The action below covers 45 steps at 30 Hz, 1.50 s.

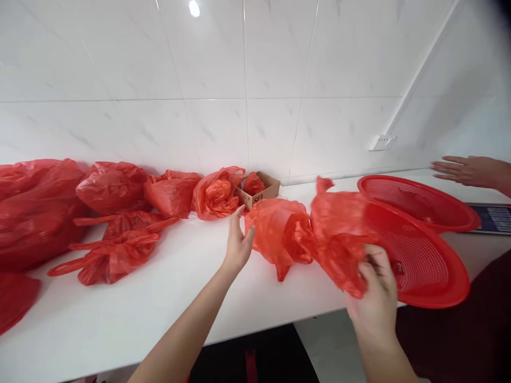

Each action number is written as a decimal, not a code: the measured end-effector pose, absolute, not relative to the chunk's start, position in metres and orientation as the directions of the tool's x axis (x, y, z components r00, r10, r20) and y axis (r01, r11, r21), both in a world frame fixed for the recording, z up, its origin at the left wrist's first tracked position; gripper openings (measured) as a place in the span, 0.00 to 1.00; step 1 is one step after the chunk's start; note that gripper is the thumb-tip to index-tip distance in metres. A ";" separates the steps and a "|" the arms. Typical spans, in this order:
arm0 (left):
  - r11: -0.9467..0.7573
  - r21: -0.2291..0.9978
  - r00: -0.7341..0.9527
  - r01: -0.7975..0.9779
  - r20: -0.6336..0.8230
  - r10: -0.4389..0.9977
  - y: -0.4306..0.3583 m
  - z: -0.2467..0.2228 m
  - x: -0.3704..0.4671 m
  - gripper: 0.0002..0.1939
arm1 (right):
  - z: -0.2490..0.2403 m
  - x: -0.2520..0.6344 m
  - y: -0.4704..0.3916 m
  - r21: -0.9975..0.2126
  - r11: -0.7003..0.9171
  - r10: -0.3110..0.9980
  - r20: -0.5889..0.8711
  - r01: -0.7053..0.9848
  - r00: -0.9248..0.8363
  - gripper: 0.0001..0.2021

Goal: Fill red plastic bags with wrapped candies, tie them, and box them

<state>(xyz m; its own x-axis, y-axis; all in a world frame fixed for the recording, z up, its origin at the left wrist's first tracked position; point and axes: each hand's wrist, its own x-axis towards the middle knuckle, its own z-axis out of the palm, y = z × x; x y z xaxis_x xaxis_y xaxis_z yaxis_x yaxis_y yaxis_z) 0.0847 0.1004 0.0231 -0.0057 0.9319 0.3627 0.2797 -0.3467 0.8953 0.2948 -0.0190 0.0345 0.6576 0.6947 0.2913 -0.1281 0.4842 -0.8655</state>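
Note:
My right hand (pixel 375 292) is closed on a crumpled red plastic bag (pixel 339 229), held just left of the front red colander. The bag is slightly blurred. Against its left side is another puffed red bag (pixel 277 223); whether the two are joined I cannot tell. My left hand (pixel 239 242) is beside that bag's left edge, its thumb and fingers apart and holding nothing. Contact between those fingertips and the plastic is unclear. Behind stands a small cardboard box (pixel 271 189) with a red bundle (pixel 253 183) inside.
Several filled red bags (pixel 173 191) line the wall on the left of the white table (pixel 191 298). A flat red bag (pixel 120 247) lies before them. Two red colanders (pixel 415 255) overlap at right, near a dark flat device (pixel 495 218) and another person's hand (pixel 467 170).

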 end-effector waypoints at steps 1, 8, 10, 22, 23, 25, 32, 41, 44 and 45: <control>-0.373 0.903 0.037 0.213 0.374 0.927 0.085 0.030 0.082 0.26 | 0.030 0.292 -0.019 -0.897 0.437 0.721 0.305 -0.067 0.622 0.04; -0.102 0.984 0.175 -0.149 0.128 0.976 0.029 0.033 0.054 0.21 | 0.012 0.239 -0.019 -0.935 0.348 0.934 0.352 0.072 0.055 0.05; -0.063 0.989 0.061 -0.133 0.072 0.996 0.026 0.020 0.036 0.12 | 0.009 0.233 -0.019 -0.953 0.303 0.952 0.302 0.015 -0.050 0.07; 0.089 0.996 0.236 -0.012 -0.083 0.968 -0.015 0.001 0.018 0.18 | 0.013 0.215 -0.018 -0.921 -0.066 0.998 -0.052 -0.384 -0.048 0.12; 0.123 0.991 0.203 -0.052 -0.110 0.973 -0.015 -0.001 0.017 0.16 | 0.014 0.218 -0.019 -0.919 -0.073 0.997 -0.062 -0.388 -0.041 0.13; 0.128 0.986 0.101 -0.106 -0.117 0.988 -0.015 -0.002 0.007 0.16 | 0.013 0.228 -0.020 -0.916 -0.064 0.998 -0.070 -0.396 -0.001 0.14; 0.151 0.968 0.001 -0.202 -0.154 0.988 -0.019 -0.006 -0.022 0.17 | 0.009 0.251 -0.017 -0.837 -0.137 0.988 -0.151 -0.530 -0.017 0.16; 0.197 0.846 -0.197 -0.495 -0.330 0.923 -0.030 -0.006 -0.076 0.16 | 0.001 0.274 -0.008 -0.816 0.008 0.951 -0.172 -0.578 0.256 0.13; 0.105 0.700 -0.281 -0.706 -0.413 0.866 -0.041 0.004 -0.083 0.15 | -0.003 0.269 -0.013 -0.873 -0.018 0.970 -0.133 -0.487 0.202 0.13; 0.053 0.683 -0.307 -0.729 -0.395 0.866 -0.044 0.007 -0.082 0.18 | -0.005 0.267 -0.014 -0.889 -0.024 0.974 -0.123 -0.457 0.190 0.13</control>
